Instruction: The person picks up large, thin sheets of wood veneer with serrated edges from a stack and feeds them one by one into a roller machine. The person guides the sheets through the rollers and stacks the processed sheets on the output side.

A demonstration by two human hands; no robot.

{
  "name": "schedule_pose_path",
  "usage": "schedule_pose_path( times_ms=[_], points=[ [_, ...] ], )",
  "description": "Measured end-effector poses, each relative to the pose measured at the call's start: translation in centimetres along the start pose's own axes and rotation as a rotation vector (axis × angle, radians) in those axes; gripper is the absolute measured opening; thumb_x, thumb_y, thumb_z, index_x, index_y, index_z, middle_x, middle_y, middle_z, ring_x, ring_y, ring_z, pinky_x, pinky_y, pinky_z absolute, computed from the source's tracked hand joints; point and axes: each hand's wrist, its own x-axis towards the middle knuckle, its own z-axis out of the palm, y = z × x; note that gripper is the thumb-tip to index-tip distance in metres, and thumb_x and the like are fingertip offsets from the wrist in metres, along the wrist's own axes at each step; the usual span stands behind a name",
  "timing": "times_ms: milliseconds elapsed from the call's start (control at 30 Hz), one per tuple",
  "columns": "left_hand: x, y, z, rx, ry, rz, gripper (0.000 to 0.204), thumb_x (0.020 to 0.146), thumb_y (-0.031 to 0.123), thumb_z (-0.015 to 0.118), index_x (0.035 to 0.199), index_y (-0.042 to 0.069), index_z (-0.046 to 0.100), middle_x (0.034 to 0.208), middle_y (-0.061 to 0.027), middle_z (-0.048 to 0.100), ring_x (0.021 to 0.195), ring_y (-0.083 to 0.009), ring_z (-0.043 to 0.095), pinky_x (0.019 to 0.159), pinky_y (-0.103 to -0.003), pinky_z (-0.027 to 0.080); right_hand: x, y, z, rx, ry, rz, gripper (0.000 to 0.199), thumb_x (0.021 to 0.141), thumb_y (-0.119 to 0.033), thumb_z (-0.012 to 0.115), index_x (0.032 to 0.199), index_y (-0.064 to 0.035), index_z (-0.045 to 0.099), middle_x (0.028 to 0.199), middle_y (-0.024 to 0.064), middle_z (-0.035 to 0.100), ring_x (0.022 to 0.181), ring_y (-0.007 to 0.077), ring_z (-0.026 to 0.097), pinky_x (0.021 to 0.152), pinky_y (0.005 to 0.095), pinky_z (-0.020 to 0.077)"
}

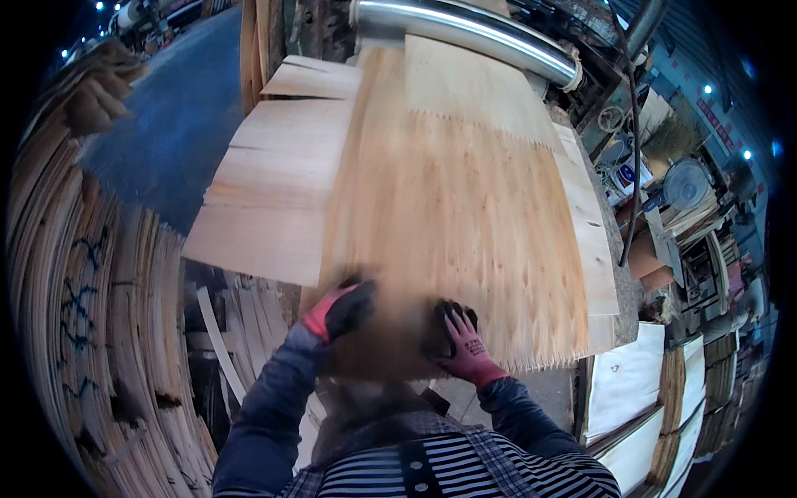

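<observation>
Stacked veneer piles around you, wide veneer sheet stretching ahead under a steel roller, your left hand and right hand, gloved fingers closed on its near edge.

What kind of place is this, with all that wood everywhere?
Probably a plywood or veneer workshop. A gloved left hand and right hand press on a thin wood sheet below a shiny metal roller, and stacks of veneer sheets stand alongside.
</observation>
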Motion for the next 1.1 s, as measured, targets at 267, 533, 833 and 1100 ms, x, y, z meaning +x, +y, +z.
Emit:
schedule_pose_path(
  times_ms=[267,533,833,1100],
  points=[
    [1.4,2.6,8.2,-0.216,-0.09,0.254,0.035,0.09,0.018,0.04,0.123,0.006,0.044,0.106,-0.0073,0.055,0.095,-0.0152,0.055,0.081,-0.026,0.044,-6.8,-3.8,4.0,-0.188,-0.172,0.162,0.092,0.066,-0.059,0.059,0.129,0.0014,0.03,0.135,0.0211,0.025,0.124,0.0391,0.022,0.103,0.0446,0.017],
    [-6.7,-3.2,-0.1,-0.067,0.695,0.305,0.046,0.089,0.03,0.045,0.127,0.006,0.037,0.119,-0.0113,0.048,0.11,-0.0209,0.047,0.091,-0.032,0.039,2.9,0.1,5.2,-0.175,0.179,0.266,0.071,0.078,-0.052,0.048,0.13,-0.0066,0.034,0.138,0.0114,0.026,0.128,0.0287,0.023,0.103,0.0476,0.0174],
    [-8.2,-8.3,1.9,0.752,0.778,-0.215,0.064,0.081,0.03,0.058,0.131,0.003,0.029,0.125,-0.0172,0.044,0.115,-0.0289,0.042,0.093,-0.035,0.037,5.2,-1.2,2.5,-0.24,-0.021,0.236,0.085,0.072,-0.057,0.053,0.133,-0.005,0.025,0.141,0.0117,0.019,0.129,0.0297,0.019,0.105,0.0453,0.0144],
    [-6.5,-5.5,3.2,0.916,0.719,-0.138,0.069,0.075,0.031,0.062,0.132,0.009,0.03,0.117,-0.0211,0.047,0.107,-0.0357,0.046,0.089,-0.04,0.039,13.2,0.6,0.9,-0.156,0.279,0.25,0.074,0.074,-0.054,0.051,0.126,-0.0034,0.037,0.131,0.0132,0.035,0.122,0.029,0.03,0.101,0.0501,0.018]
  ],
)
